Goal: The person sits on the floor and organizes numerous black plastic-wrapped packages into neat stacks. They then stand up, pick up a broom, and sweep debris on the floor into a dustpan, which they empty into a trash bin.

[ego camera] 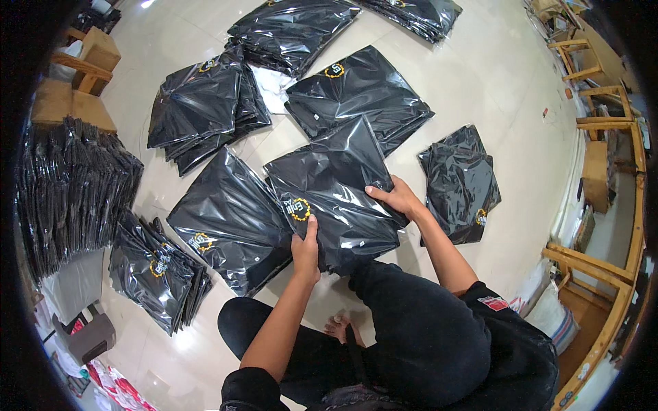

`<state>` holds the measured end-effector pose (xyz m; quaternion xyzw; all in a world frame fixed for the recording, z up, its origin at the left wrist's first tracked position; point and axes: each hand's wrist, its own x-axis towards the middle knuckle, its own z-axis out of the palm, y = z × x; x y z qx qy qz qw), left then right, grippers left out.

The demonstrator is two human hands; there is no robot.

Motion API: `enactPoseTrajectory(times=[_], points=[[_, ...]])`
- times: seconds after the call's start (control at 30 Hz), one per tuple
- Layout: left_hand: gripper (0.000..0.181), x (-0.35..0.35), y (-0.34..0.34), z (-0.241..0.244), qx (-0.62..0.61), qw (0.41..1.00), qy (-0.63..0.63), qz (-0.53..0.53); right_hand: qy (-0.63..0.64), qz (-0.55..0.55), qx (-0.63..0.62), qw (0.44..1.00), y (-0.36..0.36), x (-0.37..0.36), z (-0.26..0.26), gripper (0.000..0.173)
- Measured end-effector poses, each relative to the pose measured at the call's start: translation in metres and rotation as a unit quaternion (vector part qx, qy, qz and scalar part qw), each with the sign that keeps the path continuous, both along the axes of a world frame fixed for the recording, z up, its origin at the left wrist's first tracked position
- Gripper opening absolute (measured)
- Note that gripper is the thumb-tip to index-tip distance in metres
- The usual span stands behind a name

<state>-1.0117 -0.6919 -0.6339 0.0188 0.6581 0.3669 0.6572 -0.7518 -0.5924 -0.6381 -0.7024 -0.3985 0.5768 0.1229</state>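
Both hands hold a flat black garment in clear plastic packaging (pixel 334 180), raised over the floor before my knees. My left hand (pixel 307 251) grips its near left edge, thumb on top beside a yellow ring print. At its right edge my right hand (pixel 398 198) has the thumb on top and the fingers beneath. To the left lies a similar packaged black garment pile (pixel 231 226). Another pile (pixel 360 92) lies just beyond, partly covered by the held package. A smaller pile (pixel 457 190) rests to the right of my right hand.
More packaged black piles lie at the far left (pixel 198 103), the near left (pixel 154 272) and the far side (pixel 293 31). A tall stack (pixel 74 190) stands at the left by cardboard boxes (pixel 100 54). Wooden frames (pixel 591 262) line the right side.
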Motion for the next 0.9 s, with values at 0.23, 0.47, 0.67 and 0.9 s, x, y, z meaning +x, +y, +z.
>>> enactPoseTrajectory(times=[0.23,0.47,0.67,0.9], points=[[0.073,0.009,-0.006,0.015,0.058,0.998,-0.021,-0.012,0.135,0.065,0.039,0.988,0.012,0.008,-0.014,0.077],[0.077,0.001,-0.005,0.008,0.009,0.998,-0.046,-0.037,0.051,-0.353,0.022,0.934,0.075,0.016,-0.047,0.075],[0.066,0.003,0.000,0.007,0.003,0.992,-0.125,0.013,0.159,-0.397,0.102,0.898,0.141,0.000,-0.059,0.069],[0.047,0.006,0.027,0.004,0.085,0.996,-0.037,-0.006,0.111,-0.212,0.317,0.918,0.200,0.053,0.004,0.034]])
